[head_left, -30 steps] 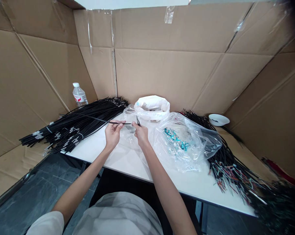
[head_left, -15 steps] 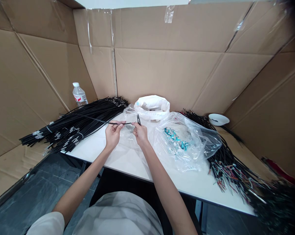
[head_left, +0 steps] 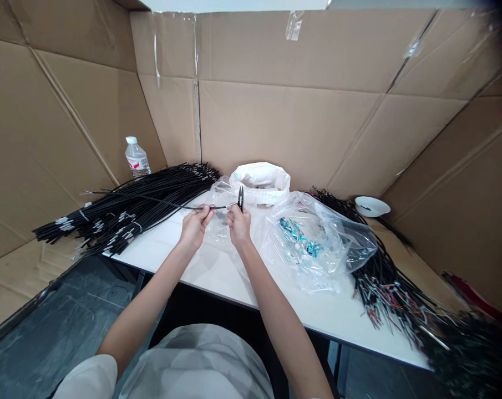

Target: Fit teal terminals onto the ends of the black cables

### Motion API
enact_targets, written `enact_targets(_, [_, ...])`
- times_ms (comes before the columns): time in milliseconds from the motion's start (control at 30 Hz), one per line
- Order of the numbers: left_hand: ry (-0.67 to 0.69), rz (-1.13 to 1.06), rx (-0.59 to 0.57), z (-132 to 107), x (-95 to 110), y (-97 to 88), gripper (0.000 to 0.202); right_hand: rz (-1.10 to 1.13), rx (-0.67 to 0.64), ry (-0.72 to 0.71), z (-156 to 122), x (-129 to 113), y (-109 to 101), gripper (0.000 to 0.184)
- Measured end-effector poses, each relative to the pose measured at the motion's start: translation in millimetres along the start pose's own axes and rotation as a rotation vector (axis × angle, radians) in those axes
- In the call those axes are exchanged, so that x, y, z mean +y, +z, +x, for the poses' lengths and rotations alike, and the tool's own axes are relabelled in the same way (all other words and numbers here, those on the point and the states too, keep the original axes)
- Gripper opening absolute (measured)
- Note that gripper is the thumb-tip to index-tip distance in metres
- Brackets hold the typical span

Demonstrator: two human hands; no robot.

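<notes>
My left hand (head_left: pixel 196 226) pinches a thin black cable (head_left: pixel 159 202) that runs left toward the big bundle of black cables (head_left: pixel 130 208). My right hand (head_left: pixel 238 226) is closed around small black snips (head_left: pixel 241 198), whose blades point up just right of the cable's end. Both hands hover close together above the white table (head_left: pixel 217 277), in front of a small clear bag (head_left: pixel 219 194).
A white plastic bag (head_left: pixel 259 180) sits behind the hands. A large clear bag (head_left: pixel 317 238) holds teal parts. Cables with coloured wire ends (head_left: pixel 384 288) lie at the right, a white bowl (head_left: pixel 371 206) beyond them. A water bottle (head_left: pixel 136 158) stands back left. Cardboard walls surround the table.
The snips in my right hand have turned more upright and risen slightly. My hands have drawn a little closer together; the view shifted slightly.
</notes>
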State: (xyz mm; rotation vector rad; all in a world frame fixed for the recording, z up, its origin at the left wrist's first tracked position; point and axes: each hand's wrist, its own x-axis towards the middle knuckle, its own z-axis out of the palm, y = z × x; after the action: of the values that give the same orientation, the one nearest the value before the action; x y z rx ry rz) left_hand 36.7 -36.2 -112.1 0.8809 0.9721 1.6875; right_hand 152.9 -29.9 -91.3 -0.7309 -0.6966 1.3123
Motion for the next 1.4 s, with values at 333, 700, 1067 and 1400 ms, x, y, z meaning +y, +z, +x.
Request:
enact_targets(333, [-0.086, 0.236, -0.267, -3.2, 30.5, -20.8, 0.031, 0.033, -0.034, -0.033, 5.5, -7.0, 0.5, 0.023])
enact_targets(700, [0.690, 0.853, -0.418, -2.3, 59.0, -27.8, 0.025, 0.010, -0.033, -0.043, 3.0, -8.7, -2.5, 0.028])
enact_targets(1067, [0.998, 1.164, -0.371, 21.7, 56.2, -22.6, 0.039, -0.089, 0.017, -0.030, -19.1, -35.8, 7.5, 0.021])
enact_targets(1400, [1.074, 1.065, -0.498, -9.2, 46.7, 52.1, 0.029, -0.035, 0.044, -0.095, -82.1, -120.6, -58.8, 0.025])
